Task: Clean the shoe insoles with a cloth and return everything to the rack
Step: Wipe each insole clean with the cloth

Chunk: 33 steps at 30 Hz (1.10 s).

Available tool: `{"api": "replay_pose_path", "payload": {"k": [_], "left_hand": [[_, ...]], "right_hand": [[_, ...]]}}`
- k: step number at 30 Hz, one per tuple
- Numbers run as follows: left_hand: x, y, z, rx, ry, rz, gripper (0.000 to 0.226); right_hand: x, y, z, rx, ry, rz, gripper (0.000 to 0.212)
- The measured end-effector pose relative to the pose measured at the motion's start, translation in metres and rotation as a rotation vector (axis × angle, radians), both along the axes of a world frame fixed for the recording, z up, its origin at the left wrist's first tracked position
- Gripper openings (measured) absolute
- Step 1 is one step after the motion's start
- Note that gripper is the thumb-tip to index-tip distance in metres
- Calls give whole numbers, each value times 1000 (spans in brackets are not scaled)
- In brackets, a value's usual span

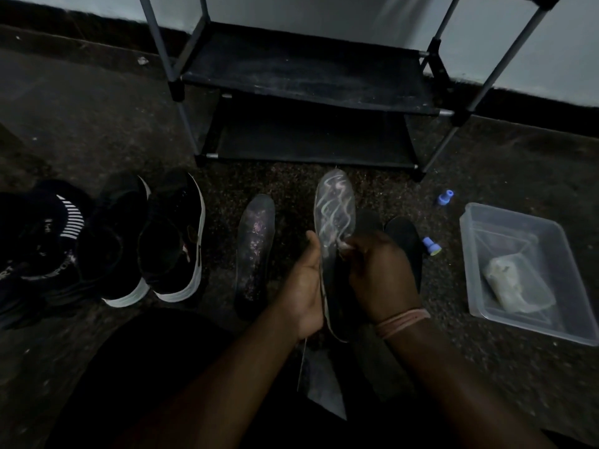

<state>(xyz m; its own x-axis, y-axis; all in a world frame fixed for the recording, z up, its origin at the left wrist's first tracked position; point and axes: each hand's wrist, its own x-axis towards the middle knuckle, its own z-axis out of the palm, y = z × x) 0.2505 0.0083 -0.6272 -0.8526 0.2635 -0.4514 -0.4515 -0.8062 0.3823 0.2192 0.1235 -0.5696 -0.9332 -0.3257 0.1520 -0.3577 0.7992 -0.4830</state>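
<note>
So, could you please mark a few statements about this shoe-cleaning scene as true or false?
1. The left hand holds an insole with pale wavy streaks. True.
2. Shoes stand on the rack. False: its visible shelves are bare; the shoes sit on the floor to the left.
3. The clear plastic tub sits to the right. True.
4. Another insole stands on the rack. False: it lies on the floor.
5. The right hand rests in the tub. False: it is at the held insole.

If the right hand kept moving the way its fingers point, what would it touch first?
The right hand points left at the held insole, which its fingertips seem to touch already; beyond is the left hand. Depth is unclear in the dim light.
</note>
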Motion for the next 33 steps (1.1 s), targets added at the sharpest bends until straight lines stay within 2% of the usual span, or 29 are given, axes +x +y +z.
{"api": "replay_pose_path", "payload": {"k": [5, 7, 10, 12, 16, 21, 23, 27, 30, 31, 33], "left_hand": [[-6, -14, -9, -8, -36, 56, 85], [-5, -10, -7, -1, -23, 55, 80], [-2, 0, 1, -22, -14, 31, 70], [-1, -3, 1, -22, -23, 44, 72], [-3, -13, -2, 42, -18, 68, 78], [-3, -2, 1, -17, 2, 57, 67], [-2, -4, 2, -28, -13, 63, 68], [-4, -11, 0, -8, -28, 77, 77], [-4, -4, 4, -62, -37, 69, 73], [-3, -1, 4, -92, -32, 61, 71], [-2, 1, 8, -143, -33, 53, 68]], "right_hand": [[26, -27, 5, -121, -186, 220, 25], [15, -18, 1, -107, -162, 140, 21], [0, 0, 1, 36, -58, -38, 14], [8, -8, 3, 55, -59, 9, 17], [28, -30, 4, -21, -248, 170, 30], [6, -6, 8, 55, -60, -51, 16], [13, -13, 8, 116, -38, 16, 18], [25, -28, 7, 24, -211, 201, 29], [9, -11, 9, 12, -129, 26, 29], [6, -5, 9, 39, -113, -49, 29], [7, -6, 9, 167, -89, -67, 41]]}}
